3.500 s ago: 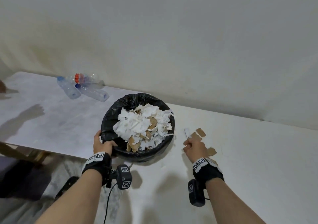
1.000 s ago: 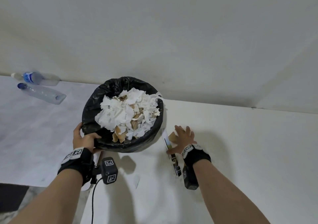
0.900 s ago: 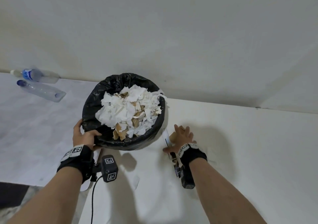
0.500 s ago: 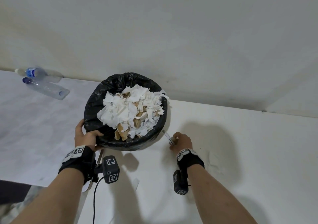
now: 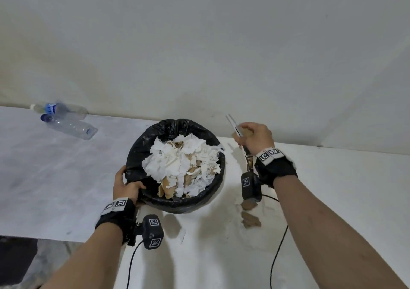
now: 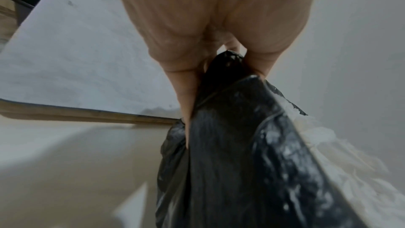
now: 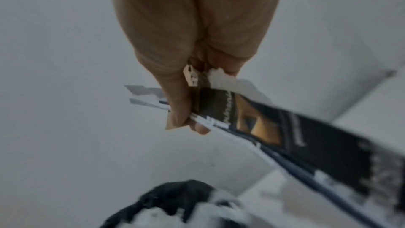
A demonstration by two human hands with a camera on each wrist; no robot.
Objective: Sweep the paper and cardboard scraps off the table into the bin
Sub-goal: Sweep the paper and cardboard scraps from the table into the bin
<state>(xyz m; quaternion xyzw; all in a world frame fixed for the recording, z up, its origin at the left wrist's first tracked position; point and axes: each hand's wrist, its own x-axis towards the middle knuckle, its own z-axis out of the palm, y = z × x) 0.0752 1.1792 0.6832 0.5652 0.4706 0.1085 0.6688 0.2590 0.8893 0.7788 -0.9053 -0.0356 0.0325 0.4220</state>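
Observation:
A bin lined with a black bag (image 5: 155, 133) is heaped with white paper and brown cardboard scraps (image 5: 184, 164). My left hand (image 5: 126, 185) grips its near left rim; in the left wrist view the fingers (image 6: 186, 93) pinch the black plastic (image 6: 241, 162). My right hand (image 5: 255, 136) is raised to the right of the bin and grips a bunch of scraps (image 5: 235, 129), among them a long dark printed cardboard strip (image 7: 306, 141) and white paper bits (image 7: 146, 96). Two brown cardboard pieces (image 5: 250, 218) lie on the white table (image 5: 332, 188) under my right wrist.
Two empty plastic bottles (image 5: 66, 122) lie at the table's far left by the wall. A small white scrap (image 5: 182, 235) lies near the bin's front. The table's left edge and the floor below it show at lower left (image 5: 20, 262). Camera cables trail from both wrists.
My right hand closed on the scraps on the table and has lifted them up beside the bin. The left hand has kept hold of the bin rim.

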